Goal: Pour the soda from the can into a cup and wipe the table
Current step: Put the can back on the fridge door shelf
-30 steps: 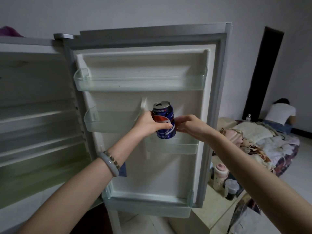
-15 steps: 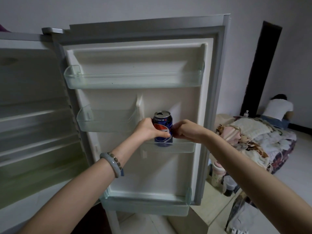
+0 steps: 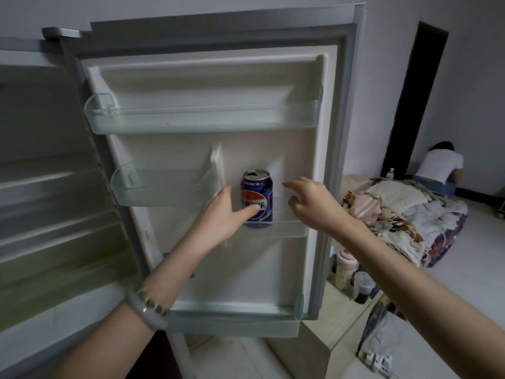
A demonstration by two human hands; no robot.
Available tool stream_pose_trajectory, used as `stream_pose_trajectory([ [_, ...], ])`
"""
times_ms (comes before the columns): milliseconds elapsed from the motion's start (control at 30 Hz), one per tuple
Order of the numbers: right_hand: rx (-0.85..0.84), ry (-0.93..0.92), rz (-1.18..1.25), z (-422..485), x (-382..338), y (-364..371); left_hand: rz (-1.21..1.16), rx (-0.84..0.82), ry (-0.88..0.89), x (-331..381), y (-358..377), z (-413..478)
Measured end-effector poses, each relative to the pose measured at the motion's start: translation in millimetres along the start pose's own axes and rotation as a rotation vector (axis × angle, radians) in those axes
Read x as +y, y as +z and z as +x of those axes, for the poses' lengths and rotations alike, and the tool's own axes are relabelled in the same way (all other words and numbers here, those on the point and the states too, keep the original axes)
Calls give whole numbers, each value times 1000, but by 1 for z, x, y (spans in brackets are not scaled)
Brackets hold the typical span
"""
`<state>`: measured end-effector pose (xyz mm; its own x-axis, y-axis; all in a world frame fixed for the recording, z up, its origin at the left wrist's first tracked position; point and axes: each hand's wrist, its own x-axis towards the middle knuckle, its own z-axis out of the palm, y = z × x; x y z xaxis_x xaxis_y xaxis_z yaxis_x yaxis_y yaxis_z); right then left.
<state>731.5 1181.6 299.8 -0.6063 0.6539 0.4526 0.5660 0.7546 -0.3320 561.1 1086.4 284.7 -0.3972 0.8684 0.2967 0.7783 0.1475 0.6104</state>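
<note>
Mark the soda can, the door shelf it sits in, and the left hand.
Blue aluminium soda can [image 3: 259, 191]: head view, upper label.
Clear plastic door shelf [image 3: 291, 228]: head view, front rim.
Left hand [image 3: 220, 218]: head view, back of hand.

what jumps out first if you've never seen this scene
The blue soda can, its top already opened, stands upright in a middle shelf of the open fridge door. The left hand lays its thumb across the can's label, while the right hand hovers open beside it, not touching. Off to the right, a bed heaped with blankets fills the background.
</note>
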Motion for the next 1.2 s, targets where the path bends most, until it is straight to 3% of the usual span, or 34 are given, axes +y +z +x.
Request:
stream_pose_trajectory([
  [133,261,-187,-182,-35,16,10,145,89,337,7,18,-38],
  [333,227,-239,-340,-62,48,29,328,70,552,19,57,-37],
  [567,171,-207,-282,-69,57,41,490,46,562,20,83,-36],
  [1200,175,-290,-255,-133,5,42,444,125,562,-5,48,-108],
])
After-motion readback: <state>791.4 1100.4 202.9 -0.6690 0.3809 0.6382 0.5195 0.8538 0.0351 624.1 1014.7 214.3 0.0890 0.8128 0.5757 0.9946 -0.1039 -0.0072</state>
